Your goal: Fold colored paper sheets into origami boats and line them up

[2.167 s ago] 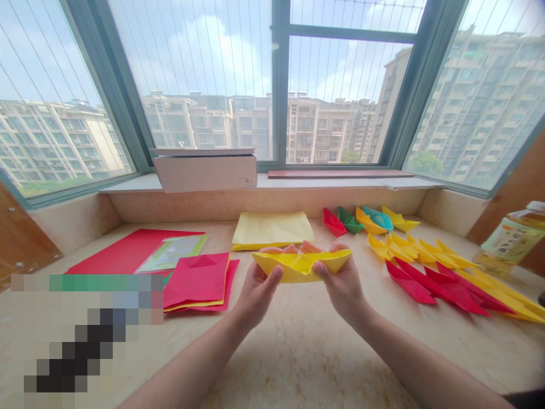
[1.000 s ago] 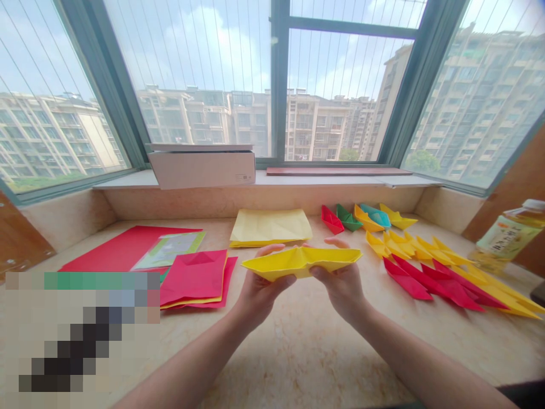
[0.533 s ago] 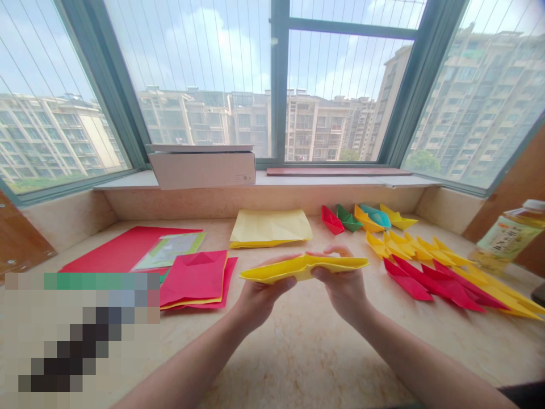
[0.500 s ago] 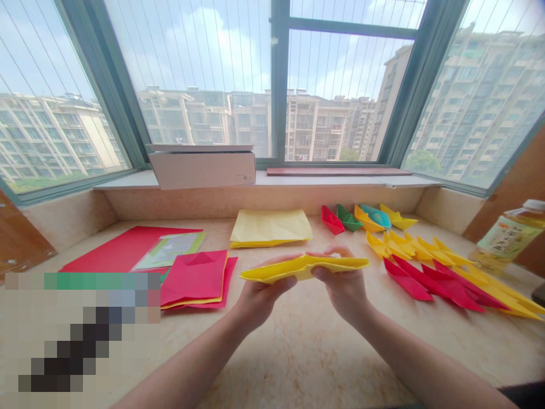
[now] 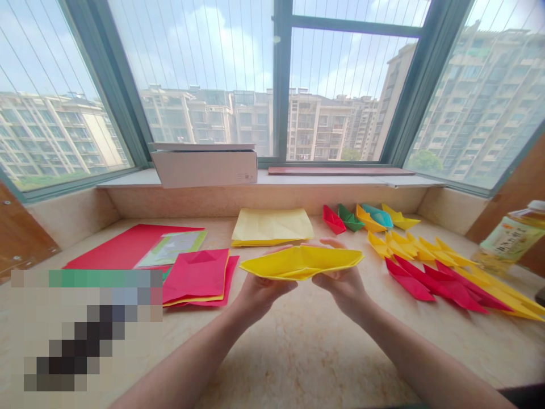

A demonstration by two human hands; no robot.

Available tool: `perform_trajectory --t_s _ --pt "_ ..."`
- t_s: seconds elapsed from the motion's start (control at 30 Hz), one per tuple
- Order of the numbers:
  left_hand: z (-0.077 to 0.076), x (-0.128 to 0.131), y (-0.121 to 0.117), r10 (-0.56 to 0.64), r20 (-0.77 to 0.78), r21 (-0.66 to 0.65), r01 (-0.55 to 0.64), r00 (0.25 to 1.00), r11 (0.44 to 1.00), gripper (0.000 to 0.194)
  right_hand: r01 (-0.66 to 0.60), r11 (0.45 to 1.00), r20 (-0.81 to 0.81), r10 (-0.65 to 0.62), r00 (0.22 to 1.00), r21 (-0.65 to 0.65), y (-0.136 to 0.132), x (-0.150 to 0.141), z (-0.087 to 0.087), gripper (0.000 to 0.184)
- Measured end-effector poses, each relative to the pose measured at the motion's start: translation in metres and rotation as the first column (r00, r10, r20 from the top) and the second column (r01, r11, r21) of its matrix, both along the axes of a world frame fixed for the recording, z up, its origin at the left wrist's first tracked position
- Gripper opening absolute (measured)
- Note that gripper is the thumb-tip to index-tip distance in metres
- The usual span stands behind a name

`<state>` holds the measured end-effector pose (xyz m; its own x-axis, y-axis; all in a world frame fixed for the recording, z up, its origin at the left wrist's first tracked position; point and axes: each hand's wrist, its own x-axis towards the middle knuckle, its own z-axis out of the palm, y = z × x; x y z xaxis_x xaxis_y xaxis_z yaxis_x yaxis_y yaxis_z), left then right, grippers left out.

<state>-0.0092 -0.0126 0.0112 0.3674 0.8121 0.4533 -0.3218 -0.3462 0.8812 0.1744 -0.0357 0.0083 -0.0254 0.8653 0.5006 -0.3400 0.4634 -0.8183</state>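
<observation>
A yellow paper boat (image 5: 302, 262) is held up above the stone counter, its hollow inside facing me and its two pointed ends out to the sides. My left hand (image 5: 264, 288) grips its left half from below, thumb toward the middle. On the right half, my right hand (image 5: 340, 284) is closed in the same way. Fingertips of both hands show behind the boat's far edge; the rest of the fingers is hidden by the paper. Beyond the boat lies a stack of pale yellow paper (image 5: 272, 224).
Pink and yellow paper squares (image 5: 198, 275) lie at left, near a red sheet (image 5: 114, 247) and a clear packet (image 5: 172, 249). Finished boats in several colours (image 5: 349, 218), yellow boats (image 5: 395, 245) and pink boats (image 5: 443, 287) stand right. A bottle (image 5: 513, 236) and white box (image 5: 204, 166) are behind.
The folded yellow paper has been spread wider into a boat shape. It flattened and tilted half a second ago; now its hollow is opened again toward me. Both hands kept their grip.
</observation>
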Motion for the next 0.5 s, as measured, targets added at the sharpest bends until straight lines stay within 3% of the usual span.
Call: perform_trajectory --t_s 0.13,0.3,0.5 --pt "-0.003 -0.006 0.000 0.080 -0.087 0.070 -0.074 0.993 0.995 0.034 0.084 0.996 0.062 -0.083 0.995 -0.016 -0.001 0.002 -0.002 0.050" --pt "0.004 -0.009 -0.004 0.065 -0.209 0.125 -0.039 0.976 0.991 0.016 0.098 0.994 0.079 -0.102 0.992 0.058 -0.001 0.009 -0.006 0.017" --pt "0.010 -0.009 -0.007 0.073 -0.231 0.119 -0.047 0.970 0.992 0.017 0.061 0.997 0.140 -0.065 0.988 0.039 0.006 0.016 -0.013 0.012"
